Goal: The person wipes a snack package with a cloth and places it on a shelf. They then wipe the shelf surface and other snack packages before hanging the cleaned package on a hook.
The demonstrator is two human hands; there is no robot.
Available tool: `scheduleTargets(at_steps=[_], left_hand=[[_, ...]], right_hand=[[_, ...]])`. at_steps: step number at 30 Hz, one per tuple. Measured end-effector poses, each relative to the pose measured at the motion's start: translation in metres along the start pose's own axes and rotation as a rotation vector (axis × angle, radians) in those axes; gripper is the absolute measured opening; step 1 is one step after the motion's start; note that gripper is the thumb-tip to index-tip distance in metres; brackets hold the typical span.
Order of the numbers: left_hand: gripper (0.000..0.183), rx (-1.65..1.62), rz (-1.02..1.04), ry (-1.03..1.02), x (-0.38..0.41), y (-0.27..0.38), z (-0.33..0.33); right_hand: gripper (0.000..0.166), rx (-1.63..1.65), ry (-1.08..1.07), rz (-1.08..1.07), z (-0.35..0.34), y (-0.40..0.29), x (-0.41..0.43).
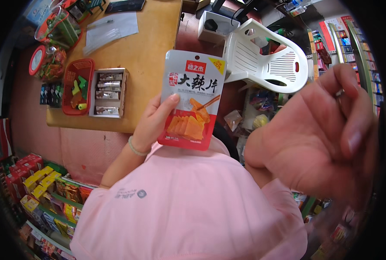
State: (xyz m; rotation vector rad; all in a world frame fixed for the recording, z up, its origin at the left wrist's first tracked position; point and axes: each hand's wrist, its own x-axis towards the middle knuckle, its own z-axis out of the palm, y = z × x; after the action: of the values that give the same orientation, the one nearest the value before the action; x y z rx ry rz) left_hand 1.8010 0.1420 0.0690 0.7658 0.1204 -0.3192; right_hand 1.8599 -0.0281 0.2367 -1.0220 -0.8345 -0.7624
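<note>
My left hand (154, 118) grips a grey and red foil snack packet (193, 100) by its left edge, thumb on the front. The packet is upright in front of my chest; its face bears writing and a picture of orange slices with chopsticks. My right hand (309, 139) is raised close to the camera on the right, palm showing and fingers loosely bent. I see nothing in it, and it is partly blurred. A beaded bracelet (136, 148) circles my left wrist.
On the wooden table (154, 35) are a red plastic basket (79, 65), a carton of wrapped bars (123, 94), lidded jars (38, 61) and a paper sheet (128, 24). A white plastic chair (245, 61) stands beyond the packet. Stocked shelves (55, 201) flank me.
</note>
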Motion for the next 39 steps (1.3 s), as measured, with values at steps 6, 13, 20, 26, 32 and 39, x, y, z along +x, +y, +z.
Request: scheduleTargets(at_steps=[6, 13, 20, 26, 32, 39], left_hand=[[0.032, -0.020, -0.023, 0.074, -0.007, 0.011, 0.006], [0.031, 0.036, 0.059, 0.025, -0.012, 0.012, 0.008], [0.032, 0.058, 0.103, 0.016, -0.016, 0.024, 0.020], [0.032, 0.091, 0.131, -0.015, -0.016, 0.027, 0.021], [0.031, 0.062, 0.124, -0.021, -0.019, 0.027, 0.018], [0.030, 0.063, 0.107, -0.027, -0.015, 0.026, 0.018]], right_hand=[[0.011, -0.227, -0.129, -0.097, 0.004, -0.007, -0.007], [0.020, -0.239, -0.103, -0.164, -0.005, -0.019, 0.007], [0.032, -0.169, -0.055, -0.218, 0.003, -0.018, 0.023], [0.032, -0.185, -0.064, -0.261, 0.011, -0.013, 0.023], [0.034, -0.276, -0.115, -0.225, -0.020, -0.024, 0.036], [0.032, -0.261, 0.006, -0.263, -0.051, -0.045, 0.042]])
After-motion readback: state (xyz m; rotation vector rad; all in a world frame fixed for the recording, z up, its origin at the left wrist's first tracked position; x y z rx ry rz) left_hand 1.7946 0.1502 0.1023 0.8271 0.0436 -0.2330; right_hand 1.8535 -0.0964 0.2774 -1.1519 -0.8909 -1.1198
